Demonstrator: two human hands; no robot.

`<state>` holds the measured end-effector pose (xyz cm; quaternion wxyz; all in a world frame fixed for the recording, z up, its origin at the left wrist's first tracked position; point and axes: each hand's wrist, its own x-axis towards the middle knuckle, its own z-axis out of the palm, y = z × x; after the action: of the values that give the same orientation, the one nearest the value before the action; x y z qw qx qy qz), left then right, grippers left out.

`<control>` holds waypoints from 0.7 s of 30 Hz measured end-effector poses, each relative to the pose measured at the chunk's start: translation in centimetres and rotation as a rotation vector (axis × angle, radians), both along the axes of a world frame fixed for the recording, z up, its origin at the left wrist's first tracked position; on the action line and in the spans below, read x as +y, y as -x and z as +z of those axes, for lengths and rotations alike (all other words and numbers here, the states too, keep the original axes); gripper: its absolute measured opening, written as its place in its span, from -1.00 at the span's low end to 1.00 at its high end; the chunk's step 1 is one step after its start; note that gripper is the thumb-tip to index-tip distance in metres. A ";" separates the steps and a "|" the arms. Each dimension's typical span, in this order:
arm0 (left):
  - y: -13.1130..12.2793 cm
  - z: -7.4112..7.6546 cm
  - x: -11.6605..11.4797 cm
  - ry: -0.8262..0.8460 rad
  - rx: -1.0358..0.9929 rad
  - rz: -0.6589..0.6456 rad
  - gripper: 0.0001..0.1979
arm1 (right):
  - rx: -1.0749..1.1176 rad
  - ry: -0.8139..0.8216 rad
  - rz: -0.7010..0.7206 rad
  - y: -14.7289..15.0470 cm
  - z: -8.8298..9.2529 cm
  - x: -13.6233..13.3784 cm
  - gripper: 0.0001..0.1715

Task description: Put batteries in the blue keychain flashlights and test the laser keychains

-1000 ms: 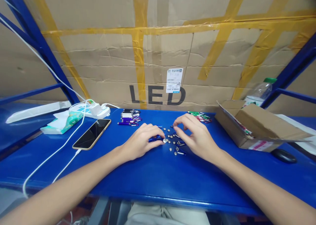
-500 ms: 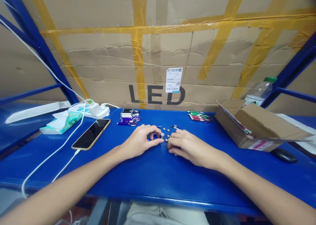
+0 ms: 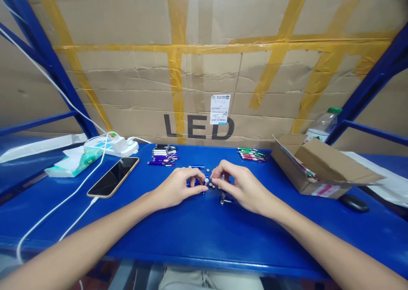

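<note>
My left hand (image 3: pixel 180 188) is closed, thumb and fingertips pinching a small silver-ended tube (image 3: pixel 206 182) held upright just over the table. My right hand (image 3: pixel 245 186) is closed beside it, its thumb and forefinger tips pinching a tiny shiny piece that looks like a button cell (image 3: pixel 213 179); most of it is hidden. Between and below the hands lie several loose button cells (image 3: pixel 211 185). A blue pen-shaped tube (image 3: pixel 196 167) lies behind my left fingers, with more blue parts partly covered by that hand. Small metal clip parts (image 3: pixel 225 200) lie under my right hand.
Rows of coloured pen-shaped lights (image 3: pixel 164 154) lie back left, with green and red ones (image 3: pixel 251 154) back right. A phone (image 3: pixel 114 177), tissue pack (image 3: pixel 76 162) and power strip (image 3: pixel 105 145) are left. An open carton (image 3: pixel 306 171) and black mouse (image 3: pixel 353 203) stand right.
My right hand has lifted off the table and turned its pinched fingertips toward the tube, uncovering metal parts beneath. My left hand keeps its hold on the tube. The view has shifted slightly.
</note>
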<state>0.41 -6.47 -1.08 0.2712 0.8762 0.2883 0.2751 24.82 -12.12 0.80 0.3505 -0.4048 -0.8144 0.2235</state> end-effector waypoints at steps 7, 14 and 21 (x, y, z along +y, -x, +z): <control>-0.2 -0.1 -0.4 0.023 0.008 -0.023 -0.80 | 0.129 0.011 0.006 1.1 -0.8 0.1 -0.89; -0.3 -0.4 -0.5 -0.024 0.020 -0.043 -0.79 | 0.020 -0.105 0.000 0.9 -1.3 0.4 -0.89; -0.2 -0.4 -0.6 -0.065 0.036 -0.027 -0.73 | 0.079 -0.039 -0.014 1.5 -1.7 0.5 -0.66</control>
<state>0.65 -7.07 -1.43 0.2409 0.8932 0.2722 0.2647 23.27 -11.61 -0.94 0.3918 -0.3944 -0.8013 0.2211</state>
